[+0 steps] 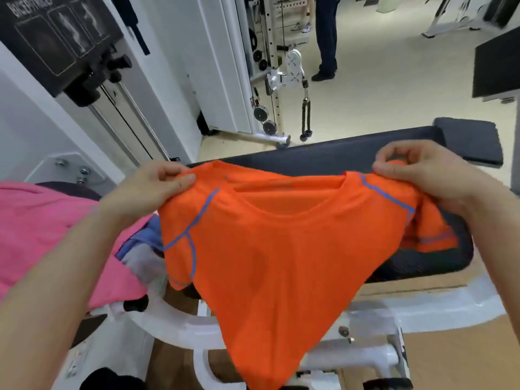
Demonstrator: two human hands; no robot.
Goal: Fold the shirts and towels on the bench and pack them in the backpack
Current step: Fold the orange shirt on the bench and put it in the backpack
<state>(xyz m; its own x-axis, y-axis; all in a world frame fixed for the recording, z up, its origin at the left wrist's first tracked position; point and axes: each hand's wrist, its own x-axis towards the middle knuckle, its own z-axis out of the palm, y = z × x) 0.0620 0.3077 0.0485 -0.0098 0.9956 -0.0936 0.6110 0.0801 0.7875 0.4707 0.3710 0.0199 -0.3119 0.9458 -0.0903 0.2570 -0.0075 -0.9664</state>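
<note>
An orange shirt (275, 249) with blue seams hangs in front of me, held up by its shoulders above the dark bench pad (337, 156). My left hand (152, 187) pinches the left shoulder and my right hand (422, 170) pinches the right shoulder. The collar faces me and the hem drops below the bench's front edge. The right sleeve lies on the pad. A pink cloth (42, 226) lies on the bench at my left, with blue and grey fabric (143, 249) beside it. No backpack is in view.
The bench's white frame (422, 313) runs below the shirt. A cable machine (275, 80) with a hanging rope handle stands behind the bench, and a weight machine (70, 52) is at the far left. A person's legs (326, 38) stand on the floor beyond.
</note>
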